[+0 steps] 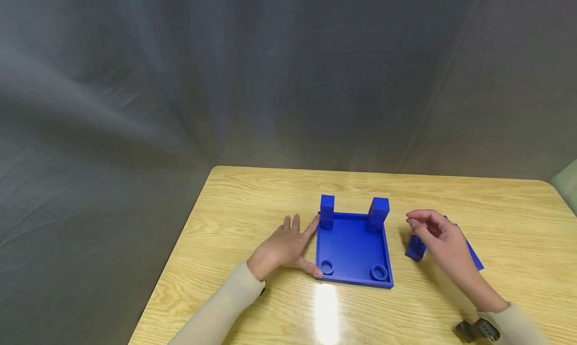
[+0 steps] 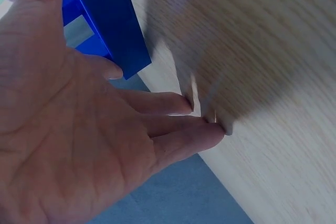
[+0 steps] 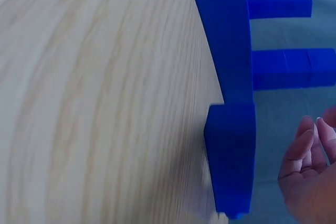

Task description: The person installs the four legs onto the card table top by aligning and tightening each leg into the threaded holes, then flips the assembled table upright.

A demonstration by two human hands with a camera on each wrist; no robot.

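A square blue tray [image 1: 353, 245] lies on the table, with two upright blue posts [image 1: 327, 210] at its far corners and two raised rings at its near corners. My left hand [image 1: 285, 247] is spread at the tray's left side, thumb by the near corner and index finger by the far one. Its other fingers stay straight, clear of the tray. Over a loose blue block [image 1: 415, 249] right of the tray, my right hand [image 1: 444, 240] hovers with loosely curved fingers. In the right wrist view, those fingers are apart from the block [image 3: 231, 156] and hold nothing visible.
Partly behind my right hand, a long flat blue piece [image 1: 475, 257] lies on the wooden table [image 1: 252, 200]. A grey curtain [image 1: 288, 84] hangs beyond the table's far edge and along its left side.
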